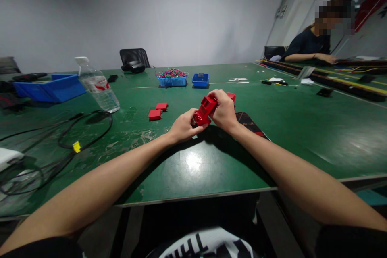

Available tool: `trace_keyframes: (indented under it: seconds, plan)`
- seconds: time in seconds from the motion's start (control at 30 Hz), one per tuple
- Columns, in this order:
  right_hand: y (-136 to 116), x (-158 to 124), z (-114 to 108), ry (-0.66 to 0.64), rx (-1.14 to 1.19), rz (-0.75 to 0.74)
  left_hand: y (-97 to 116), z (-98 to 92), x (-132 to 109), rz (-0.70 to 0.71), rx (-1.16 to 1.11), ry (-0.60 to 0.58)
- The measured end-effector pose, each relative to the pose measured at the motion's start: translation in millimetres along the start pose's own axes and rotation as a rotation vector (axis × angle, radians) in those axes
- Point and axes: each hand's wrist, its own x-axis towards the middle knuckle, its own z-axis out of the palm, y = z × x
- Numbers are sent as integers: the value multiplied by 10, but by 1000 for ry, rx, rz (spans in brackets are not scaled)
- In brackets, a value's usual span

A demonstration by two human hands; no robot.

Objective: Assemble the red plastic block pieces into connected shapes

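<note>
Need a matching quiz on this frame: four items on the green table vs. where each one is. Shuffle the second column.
1. red part
2. water bottle
3. small blue bin
4. yellow tag

A. on the black cable
B. beside the bin of coloured pieces
C. held between left hand and right hand
D. by the big blue tray

Pairs: 1-C, 2-D, 3-B, 4-A

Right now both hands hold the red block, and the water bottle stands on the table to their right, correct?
Not quite. The left hand and right hand do hold the red block, but the water bottle stands on the table to their left, as the head view shows.
</note>
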Motion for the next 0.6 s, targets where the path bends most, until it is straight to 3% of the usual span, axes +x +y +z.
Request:
trace_keyframes:
  seconds: [0.13,0.4,0.6]
  plan:
    - [-81,-40,-6,-75,40,-159,-100,31,29,28,-81,32]
    - [-126,-106,9,-443,67,-362,-158,33,48,70,-191,163]
    - [-189,-97,-59,-546,110,-440,-172,-28,49,-27,-191,272]
